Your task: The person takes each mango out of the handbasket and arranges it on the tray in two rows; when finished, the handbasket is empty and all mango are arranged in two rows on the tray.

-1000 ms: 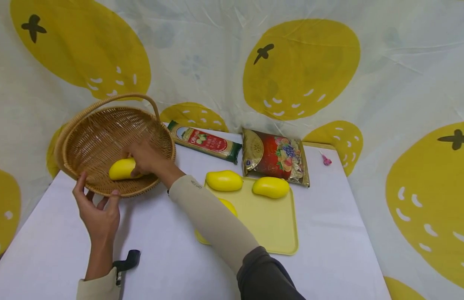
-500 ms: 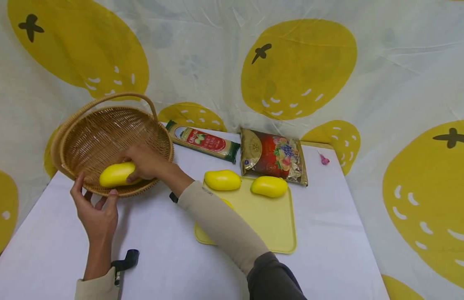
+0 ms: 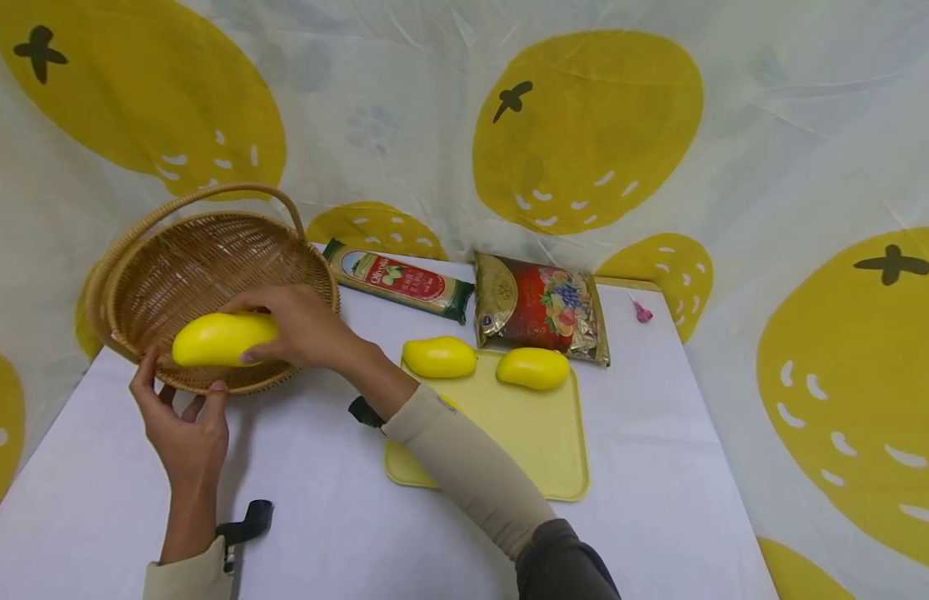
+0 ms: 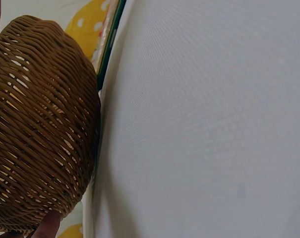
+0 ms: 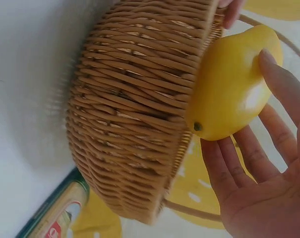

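Observation:
My right hand (image 3: 302,329) grips a yellow mango (image 3: 217,340), its thumb on the near side. The mango is at the near part of the wicker basket's (image 3: 209,250) mouth. In the right wrist view, thumb and fingers hold the mango (image 5: 234,84) at the woven rim. My left hand (image 3: 185,433) holds the near rim of the tilted basket between thumb and fingers. The left wrist view has the basket's woven outside (image 4: 40,124) and a fingertip below. Two mangoes, one left (image 3: 440,357) and one right (image 3: 533,368), lie on a yellow tray (image 3: 527,450); my right sleeve mostly hides another.
Behind the tray lie a long green-ended packet (image 3: 404,282) and a gold and red bag (image 3: 542,307). A small pink object (image 3: 642,313) sits toward the back right. A white cloth covers the table (image 3: 322,517), and a fruit-print curtain (image 3: 404,108) hangs behind.
My right hand has brought the mango up from the basket's inside toward its near rim and slightly left. My left hand keeps its hold on the basket. The head view has shifted slightly.

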Motion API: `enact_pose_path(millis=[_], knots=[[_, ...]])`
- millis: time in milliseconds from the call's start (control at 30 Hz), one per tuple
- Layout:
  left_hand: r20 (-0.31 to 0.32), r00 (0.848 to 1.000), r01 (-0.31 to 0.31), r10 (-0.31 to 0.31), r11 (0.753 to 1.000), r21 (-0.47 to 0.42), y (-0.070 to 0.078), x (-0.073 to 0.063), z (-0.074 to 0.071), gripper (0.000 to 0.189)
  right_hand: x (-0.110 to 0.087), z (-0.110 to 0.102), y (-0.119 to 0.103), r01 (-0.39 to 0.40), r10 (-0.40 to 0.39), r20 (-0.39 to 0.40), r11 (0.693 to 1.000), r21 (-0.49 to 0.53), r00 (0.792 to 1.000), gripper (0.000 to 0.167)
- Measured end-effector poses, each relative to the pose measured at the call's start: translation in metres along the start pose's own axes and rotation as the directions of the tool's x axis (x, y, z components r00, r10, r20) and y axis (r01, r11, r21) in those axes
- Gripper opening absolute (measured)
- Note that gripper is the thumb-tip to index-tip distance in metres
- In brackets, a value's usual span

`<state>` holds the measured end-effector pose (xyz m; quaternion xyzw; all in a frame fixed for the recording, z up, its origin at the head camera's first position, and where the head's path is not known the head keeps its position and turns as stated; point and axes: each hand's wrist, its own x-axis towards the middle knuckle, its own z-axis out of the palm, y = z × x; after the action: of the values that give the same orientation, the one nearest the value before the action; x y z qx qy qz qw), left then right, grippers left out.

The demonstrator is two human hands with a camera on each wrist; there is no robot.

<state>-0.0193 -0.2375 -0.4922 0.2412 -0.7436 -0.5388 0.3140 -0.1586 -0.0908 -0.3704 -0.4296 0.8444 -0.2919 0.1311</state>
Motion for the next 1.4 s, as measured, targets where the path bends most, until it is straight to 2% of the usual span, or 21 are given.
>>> enact_pose_path(millis=[300, 667, 833, 933, 1167, 1400], knots=[[-0.006, 1.000, -0.012, 0.012, 1.000, 0.003, 0.000, 0.000, 0.001, 0.081, -0.040, -0.019, 0.000, 0.066, -0.056, -0.133, 0.996, 0.066, 0.990, 0.061], [-0.003, 1.000, -0.019, 0.019, 1.000, 0.008, 0.000, 0.001, 0.000, 0.081, -0.100, -0.030, 0.013, 0.026, 0.000, -0.199, 0.991, 0.129, 0.980, 0.061], [0.004, 1.000, -0.006, 0.006, 1.000, -0.005, 0.003, 0.003, -0.002, 0.080, -0.127, -0.033, 0.024, 0.019, 0.028, -0.236, 0.981, 0.193, 0.971, 0.061], [0.012, 1.000, 0.005, -0.005, 1.000, -0.011, 0.005, 0.006, -0.003, 0.080, -0.142, -0.034, 0.032, 0.010, 0.043, -0.267, 0.981, 0.196, 0.963, 0.061], [0.039, 0.999, 0.009, -0.010, 1.000, 0.016, 0.008, 0.010, -0.004, 0.079, -0.180, -0.037, 0.057, -0.050, 0.120, -0.308, 0.973, 0.226, 0.944, 0.058], [0.047, 0.997, 0.063, -0.065, 0.997, 0.054, 0.013, 0.017, -0.009, 0.076, -0.215, -0.045, 0.084, -0.092, 0.172, -0.351, 0.968, 0.235, 0.920, 0.057]])
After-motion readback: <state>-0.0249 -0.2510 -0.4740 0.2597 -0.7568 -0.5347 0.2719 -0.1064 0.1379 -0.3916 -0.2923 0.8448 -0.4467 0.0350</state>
